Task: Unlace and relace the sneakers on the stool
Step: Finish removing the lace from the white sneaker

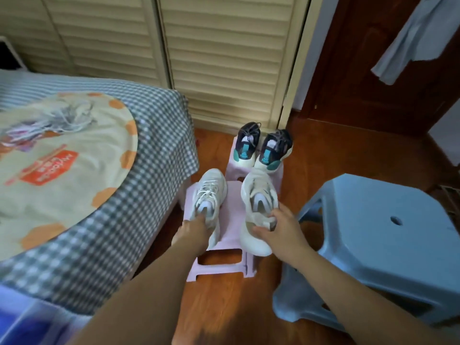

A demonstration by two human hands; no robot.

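Hands (196,227) (278,227) clasped round white sneakers' (209,195) heels.

L hand (193,229) grips heel of laced white sneaker (207,202); R hand (278,226) grips heel of 2nd white sneaker (258,207), both on pink stool (224,247). Dark/teal pair (261,148) on far pink stool (232,170). Blue stool (373,232) at right.

You see two white sneakers (210,195) on a pale pink stool (230,230), and behind them a black pair with teal heels (258,148). Beside you stands a light blue stool (373,240), and the bed wears a grey-and-white checked cover (154,145) under a cream sheet with orange spots (62,170).
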